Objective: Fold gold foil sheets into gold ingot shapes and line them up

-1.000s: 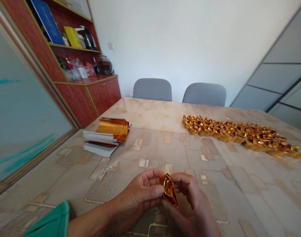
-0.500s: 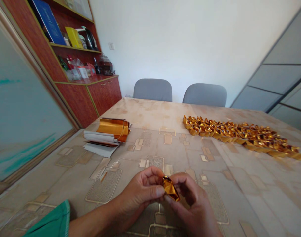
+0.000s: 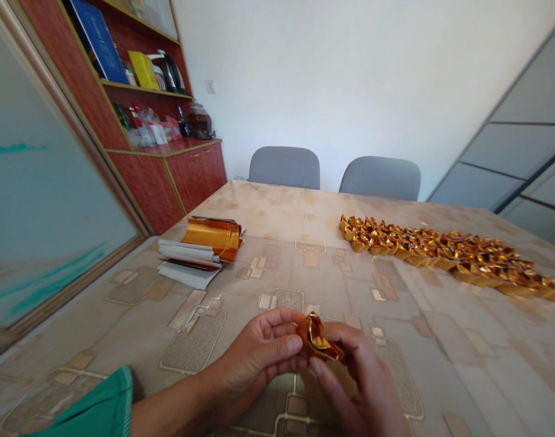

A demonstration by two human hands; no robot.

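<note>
Near edge of the table [image 3: 277, 267], middle of the view: we have one folded gold foil piece [image 3: 320, 341] up between our two hands, creased, opening showing, its lower end angled toward our right side. Our left hand [image 3: 271, 346] grasps its left side, thumb in front and fingers curled behind. Our right hand [image 3: 364, 376] is at its other side, forefinger against it and thumb tip at its lower edge; we can't tell how firmly either one presses. Green sleeve [image 3: 88, 406] on our left arm. Just past the hands, patterned tabletop covering, rectangles and thin lines, pale and brownish. Farther left on the table, a stack of foil sheets [image 3: 211, 238], gold faces curled upward, with white sheets [image 3: 189, 252] along its near side, one lying flatter underneath. Over to the right, well apart from the stack, a long band of folded gold pieces [image 3: 441, 249], packed touching in rows, running slantwise toward the right edge of the view. Past the far table edge, two grey chairs, left one [image 3: 284, 167] and right one [image 3: 381, 177], white wall behind. Back left, a red-brown cabinet [image 3: 163, 176] with a blue box [image 3: 99, 42], yellow box [image 3: 143, 70], dark kettle [image 3: 172, 73] and glass jar [image 3: 199, 121].
</note>
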